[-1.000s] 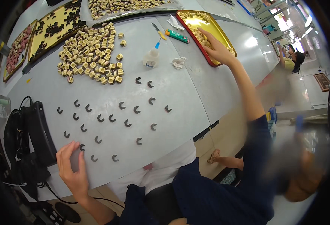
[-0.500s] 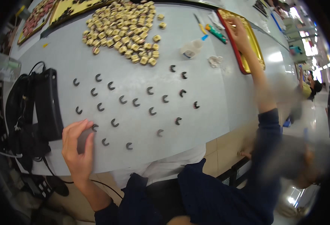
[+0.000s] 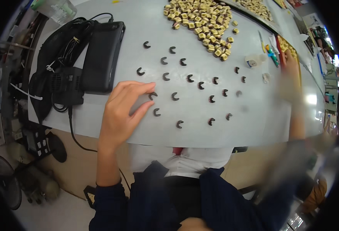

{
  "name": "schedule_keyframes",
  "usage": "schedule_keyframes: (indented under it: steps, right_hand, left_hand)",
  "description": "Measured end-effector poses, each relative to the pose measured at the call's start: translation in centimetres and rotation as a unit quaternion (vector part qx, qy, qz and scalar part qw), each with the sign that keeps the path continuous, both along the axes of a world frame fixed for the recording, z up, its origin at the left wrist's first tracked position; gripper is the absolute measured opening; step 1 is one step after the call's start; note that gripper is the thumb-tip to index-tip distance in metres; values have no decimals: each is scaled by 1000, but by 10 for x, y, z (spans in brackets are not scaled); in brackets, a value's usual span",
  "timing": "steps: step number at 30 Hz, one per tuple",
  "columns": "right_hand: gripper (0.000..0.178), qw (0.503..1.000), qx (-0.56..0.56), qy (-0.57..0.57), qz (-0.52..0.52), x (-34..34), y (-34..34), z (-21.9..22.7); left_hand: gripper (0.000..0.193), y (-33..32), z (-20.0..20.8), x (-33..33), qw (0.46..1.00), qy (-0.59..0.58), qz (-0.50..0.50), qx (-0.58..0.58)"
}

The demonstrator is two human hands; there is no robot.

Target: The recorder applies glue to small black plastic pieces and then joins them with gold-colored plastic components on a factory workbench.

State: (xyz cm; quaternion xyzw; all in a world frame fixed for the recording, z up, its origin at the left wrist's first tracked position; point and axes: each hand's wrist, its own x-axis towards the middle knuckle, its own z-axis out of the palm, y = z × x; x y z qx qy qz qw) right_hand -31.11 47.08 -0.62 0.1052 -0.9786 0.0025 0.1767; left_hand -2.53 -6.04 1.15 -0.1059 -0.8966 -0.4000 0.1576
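- Firstly, writing: clear tub (image 3: pixel 57 10) at between 10 and 11 o'clock from mid-frame, green lettering, too blurred to make out.
- Small white bottle (image 3: pixel 251 61) at 2 o'clock bears a label, print too small to read. Green tube (image 3: pixel 272 56) lies just beyond it.
- Left hand (image 3: pixel 120 109) at 9 o'clock: forearm rises from 8 o'clock, back of hand up, forefinger and thumb curved toward 3 o'clock, a gap between their tips.
- Dark C-shaped piece (image 3: pixel 153 96) sits in that gap, over the grey table (image 3: pixel 254 125). Cannot tell whether gripped or merely flanked.
- Right hand (image 3: pixel 290 59) at 2 o'clock: arm stretched out, blurred, reaching red-rimmed tray (image 3: pixel 281 51). Cannot tell whether fingers grasp anything.
- More C-shaped pieces (image 3: pixel 201 85) scattered across the table's middle; heap of yellow-and-brown cubes (image 3: pixel 200 21) at 1 o'clock.
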Motion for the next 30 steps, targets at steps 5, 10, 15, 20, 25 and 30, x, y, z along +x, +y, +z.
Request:
schedule_keyframes:
  steps: [5, 10, 15, 20, 25, 30]
  right_hand:
    - [25, 996, -64, 38, -52, 2, -30, -8]
    - [24, 985, -118, 110, -53, 7, 9, 18]
    - [27, 978, -142, 134, -69, 12, 8, 12]
    - [26, 950, -288, 106, -52, 79, -41, 41]
    - [17, 970, -212, 22, 120, 180, -99, 24]
    - [11, 976, -151, -28, 152, 191, -122, 16]
  left_hand:
    - [36, -7, 0, 5, 1000, 4, -2, -28]
    - [37, -4, 0, 1, 999, 11, -15, -48]
    - [40, 2, 2, 3, 998, 8, 4, -60]
    - [46, 4, 1, 6, 997, 0, 23, -68]
    - [50, 2, -2, 7, 998, 1, 20, -60]
    - [51, 3, -5, 7, 998, 4, 47, -49]
